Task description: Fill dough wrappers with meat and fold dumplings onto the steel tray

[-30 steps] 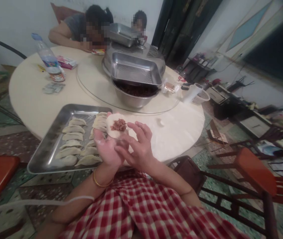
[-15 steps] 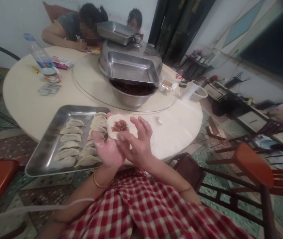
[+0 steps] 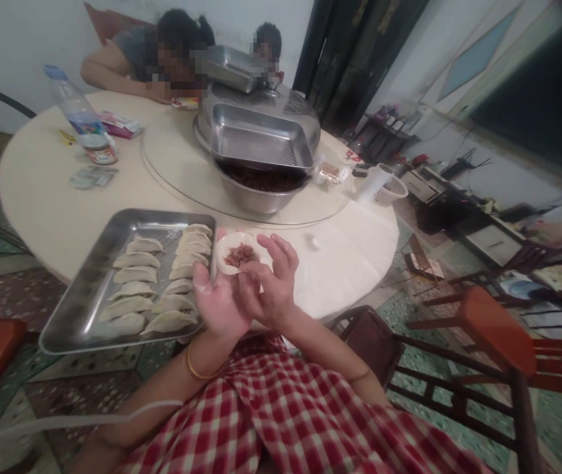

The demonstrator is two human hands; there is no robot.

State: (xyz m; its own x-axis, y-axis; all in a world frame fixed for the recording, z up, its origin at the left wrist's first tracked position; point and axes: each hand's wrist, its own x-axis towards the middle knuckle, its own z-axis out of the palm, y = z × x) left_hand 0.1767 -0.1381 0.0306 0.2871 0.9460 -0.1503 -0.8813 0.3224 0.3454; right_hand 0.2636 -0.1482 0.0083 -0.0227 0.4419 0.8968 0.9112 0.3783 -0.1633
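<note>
My left hand (image 3: 216,299) lies palm up and cups a round dumpling wrapper (image 3: 237,253) with a lump of brown meat filling in its middle. The fingers of my right hand (image 3: 268,283) curl round the wrapper's near and right edge and press it up. Both hands hover over the near edge of the round table (image 3: 54,210). Just left of them a steel tray (image 3: 81,309) holds several folded dumplings (image 3: 135,307) in two rows.
A steel bowl of filling (image 3: 261,187) stands on the turntable, with a steel tray and a lid stacked over it. A water bottle (image 3: 76,108) and small packets lie at the far left. Two people lean at the table's far side. Wooden chairs (image 3: 488,336) stand at right.
The wrapper's edges have drawn up into a cup as my right fingers closed in on it. Both hands shifted slightly left and nearer to the tray.
</note>
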